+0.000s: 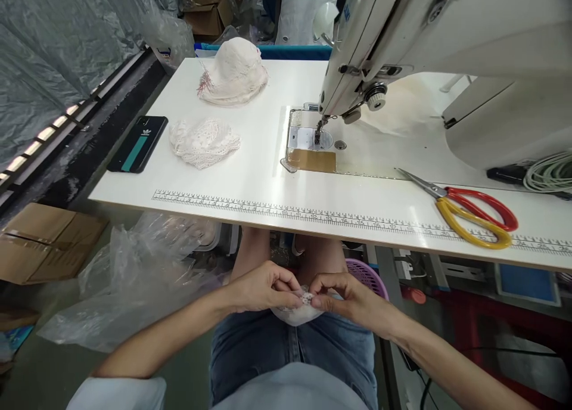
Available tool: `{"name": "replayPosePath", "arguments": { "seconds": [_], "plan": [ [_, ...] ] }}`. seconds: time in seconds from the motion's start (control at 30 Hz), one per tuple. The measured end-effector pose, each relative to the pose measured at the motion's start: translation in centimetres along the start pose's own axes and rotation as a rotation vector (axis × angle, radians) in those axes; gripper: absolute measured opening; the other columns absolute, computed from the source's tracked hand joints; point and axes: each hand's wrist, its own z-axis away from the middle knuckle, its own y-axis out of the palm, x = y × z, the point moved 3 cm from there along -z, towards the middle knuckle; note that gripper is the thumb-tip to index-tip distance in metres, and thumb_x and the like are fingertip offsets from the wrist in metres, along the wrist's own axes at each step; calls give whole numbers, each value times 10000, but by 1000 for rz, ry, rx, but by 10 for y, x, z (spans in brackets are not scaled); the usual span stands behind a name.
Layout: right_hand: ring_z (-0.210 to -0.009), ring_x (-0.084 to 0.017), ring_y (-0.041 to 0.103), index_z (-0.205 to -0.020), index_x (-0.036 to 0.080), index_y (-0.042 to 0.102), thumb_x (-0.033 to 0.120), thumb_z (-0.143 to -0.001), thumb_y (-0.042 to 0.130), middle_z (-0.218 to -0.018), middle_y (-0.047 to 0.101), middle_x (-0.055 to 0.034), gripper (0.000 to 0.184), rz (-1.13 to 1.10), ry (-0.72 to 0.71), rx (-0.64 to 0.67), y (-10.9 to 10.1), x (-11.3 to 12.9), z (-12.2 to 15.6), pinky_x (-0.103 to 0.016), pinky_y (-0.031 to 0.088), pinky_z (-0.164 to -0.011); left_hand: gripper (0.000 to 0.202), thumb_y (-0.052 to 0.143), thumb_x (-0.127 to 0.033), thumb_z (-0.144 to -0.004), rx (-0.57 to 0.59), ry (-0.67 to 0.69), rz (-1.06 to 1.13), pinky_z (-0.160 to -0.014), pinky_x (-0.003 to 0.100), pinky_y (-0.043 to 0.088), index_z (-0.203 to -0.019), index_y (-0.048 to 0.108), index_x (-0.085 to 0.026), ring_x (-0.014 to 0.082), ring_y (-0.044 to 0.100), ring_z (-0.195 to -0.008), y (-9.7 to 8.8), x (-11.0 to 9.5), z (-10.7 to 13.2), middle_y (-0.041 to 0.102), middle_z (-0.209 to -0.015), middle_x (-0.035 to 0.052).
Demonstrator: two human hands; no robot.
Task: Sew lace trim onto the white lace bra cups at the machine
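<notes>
Below the white tabletop [268, 177], left hand [263, 288] and right hand [344, 294] pinch one small white lace cloth piece [297, 316], grips pressed on its edge.

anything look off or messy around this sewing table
Nothing spilled or broken. The phone lies askew right at the table's left edge, and crumpled clear plastic is heaped on the floor beside the knees.

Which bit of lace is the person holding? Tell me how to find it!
Start at the white sewing table, then look below its front edge to the lap in blue jeans. There the left hand and right hand pinch a small white lace piece between them. The crumpled lace bundle and the lace hat lie on the tabletop; this piece alone is held.
</notes>
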Motion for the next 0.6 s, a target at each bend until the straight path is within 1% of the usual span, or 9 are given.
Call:
{"name": "replayPosePath", "arguments": {
  "seconds": [0.2,0.37,0.53,0.6],
  "plan": [
    [-682,-127,447,-834,172,660,459,-847,550,-728,562,-1,308,-17,-43,35,0,-4,5,-235,334,-624,287,735,-354,-647,-29,-27,-11,-569,196,417,-768,689,-98,90,523,-566,4,4,-3,632,-640,25],
    [-648,-117,399,-853,159,617,487,-894,452,-690,479,12,370,-64,-93,66,-1,-5,12,-231,313,-588,257,728,-339,-655,-41,-65,-25,-594,195,428,-774,687,-115,92,549,-583,7,7,-5,648,-653,18],
    [-675,-120,426,-872,160,599,492,-910,414,-730,500,4,381,-68,-130,85,-4,-7,15,-233,338,-622,265,719,-356,-673,-36,-86,-35,-588,195,407,-784,675,-119,87,532,-576,7,9,-5,647,-658,17],
    [-656,-115,417,-874,161,596,495,-912,406,-717,493,8,386,-52,-137,89,-4,-8,15,-229,333,-602,277,721,-366,-672,-27,-97,-41,-585,198,399,-784,671,-117,86,522,-567,8,10,-5,639,-643,14]
  ]
}}
